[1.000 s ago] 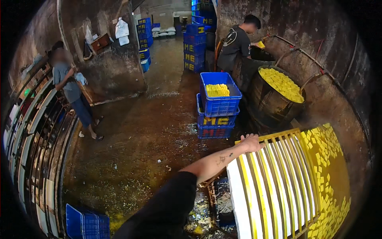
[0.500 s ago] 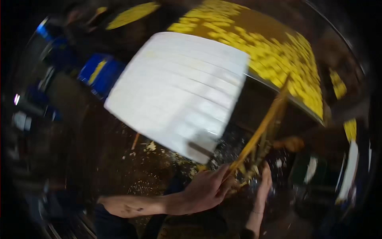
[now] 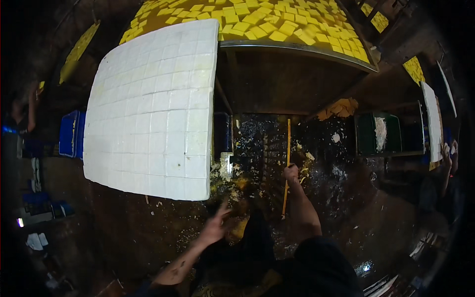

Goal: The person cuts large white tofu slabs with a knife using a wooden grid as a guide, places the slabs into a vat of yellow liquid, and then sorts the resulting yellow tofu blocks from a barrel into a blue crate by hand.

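Note:
In my right hand (image 3: 292, 172) is a long, thin yellow-brown wooden stick (image 3: 288, 141). My fingers are closed around its middle, and it points away from me over the wet, dark floor. A faint row of dark slats shows just left of it; whether they join the stick I cannot tell. My left hand (image 3: 216, 226), slightly blurred, hangs empty with fingers apart. It is just below the near right corner of a large white slab (image 3: 151, 114), scored into squares and looking like tofu. What holds the slab up is hidden.
Beyond stands a metal-edged table (image 3: 297, 48) covered with yellow square pieces (image 3: 252, 24). Blue crates (image 3: 72, 133) are at left, and a dark green bin (image 3: 365, 133) at right. Crumbs (image 3: 225, 171) litter the floor. Another person's hands (image 3: 450, 151) hold a white slab at far right.
My left hand has come off the wooden piece and moved left. My right hand has taken hold of the stick, which now stands straighter. The view has turned, and the slab appears further left.

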`<state>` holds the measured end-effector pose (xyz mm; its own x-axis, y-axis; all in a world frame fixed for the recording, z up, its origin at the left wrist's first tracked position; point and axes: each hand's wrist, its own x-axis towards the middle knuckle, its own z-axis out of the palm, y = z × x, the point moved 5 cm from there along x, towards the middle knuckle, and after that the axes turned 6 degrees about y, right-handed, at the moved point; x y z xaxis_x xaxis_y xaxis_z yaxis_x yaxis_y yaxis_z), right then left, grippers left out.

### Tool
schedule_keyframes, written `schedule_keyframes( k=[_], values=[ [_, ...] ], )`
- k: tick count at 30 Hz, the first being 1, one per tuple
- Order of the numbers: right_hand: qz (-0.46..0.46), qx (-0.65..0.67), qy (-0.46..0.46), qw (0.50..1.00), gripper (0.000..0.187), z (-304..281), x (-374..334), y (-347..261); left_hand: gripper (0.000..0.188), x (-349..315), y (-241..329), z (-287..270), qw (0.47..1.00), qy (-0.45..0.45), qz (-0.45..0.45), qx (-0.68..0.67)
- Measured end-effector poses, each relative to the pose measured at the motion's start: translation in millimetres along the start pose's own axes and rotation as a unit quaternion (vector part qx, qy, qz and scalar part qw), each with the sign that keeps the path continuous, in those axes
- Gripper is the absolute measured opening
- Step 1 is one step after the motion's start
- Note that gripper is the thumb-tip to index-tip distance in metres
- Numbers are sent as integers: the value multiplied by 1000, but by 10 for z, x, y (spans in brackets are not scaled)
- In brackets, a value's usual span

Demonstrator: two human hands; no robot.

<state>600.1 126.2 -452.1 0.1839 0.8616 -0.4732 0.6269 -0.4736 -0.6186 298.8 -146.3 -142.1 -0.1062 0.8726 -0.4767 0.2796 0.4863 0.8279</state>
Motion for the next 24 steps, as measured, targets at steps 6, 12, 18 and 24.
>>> schedule_keyframes(
  k=[6, 12, 18, 24],
  values=[
    [-171, 66, -135, 974, 32, 497, -1240, -1145, 53, -2009, -2568, -1381, 930, 322, -129, -120],
    [-259, 197, 20, 946, 24, -431, -3884, -3428, 47, -2588, -4329, -2963, 857, 407, -116, -293],
    [-168, 139, 125, 968, 40, 26, -4657, -3714, 55, -1847, -3187, -4114, 860, 433, -143, -230],
    [-162, 267, 164, 936, 33, -45, -4633, -3622, 52, -1702, -3089, -4955, 832, 443, -33, -332]
  ],
)
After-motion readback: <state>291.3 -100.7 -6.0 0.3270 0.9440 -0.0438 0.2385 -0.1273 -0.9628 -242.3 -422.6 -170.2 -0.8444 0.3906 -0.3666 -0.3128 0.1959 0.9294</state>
